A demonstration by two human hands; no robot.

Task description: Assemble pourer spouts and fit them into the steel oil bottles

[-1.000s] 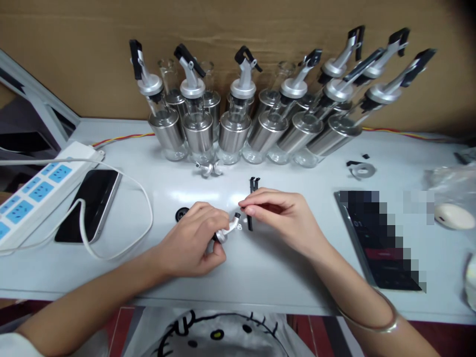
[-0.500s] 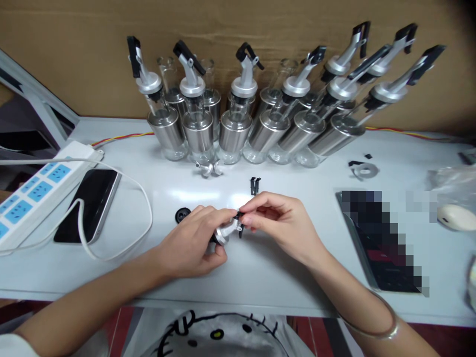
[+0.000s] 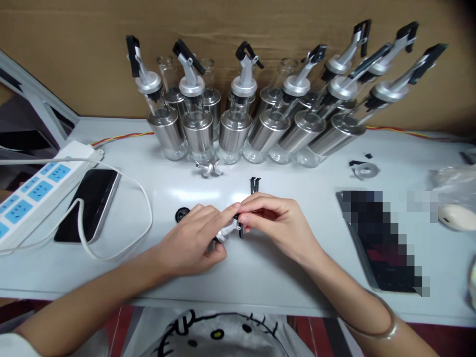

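Note:
Between my hands is a silver bottle pourer (image 3: 226, 230) with a black lever (image 3: 241, 230) at its tip. My left hand (image 3: 197, 238) wraps round the pourer's base, its index finger stretched to the tip. Thumb and fingertips of my right hand (image 3: 275, 220) pinch the black lever end, partly hidden by the fingers. Just beyond the right hand lie two small black levers (image 3: 254, 185). A round black part (image 3: 182, 214) rests beside the left hand. Farther back, silver pourer spouts (image 3: 209, 168) lie near the bottles.
Several glass-and-steel bottles (image 3: 235, 131), many with pourers, stand along the cardboard (image 3: 92, 64). At left are a power strip (image 3: 48, 181), a phone (image 3: 87, 206) and a white cable (image 3: 148, 198). A tablet-like device (image 3: 383, 248), partly pixelated, and a tape ring (image 3: 366, 170) lie at right.
The left index finger has reached forward over the pourer's tip, covering more of it. The right hand has shifted very slightly and keeps its pinch. Everything else stays in place.

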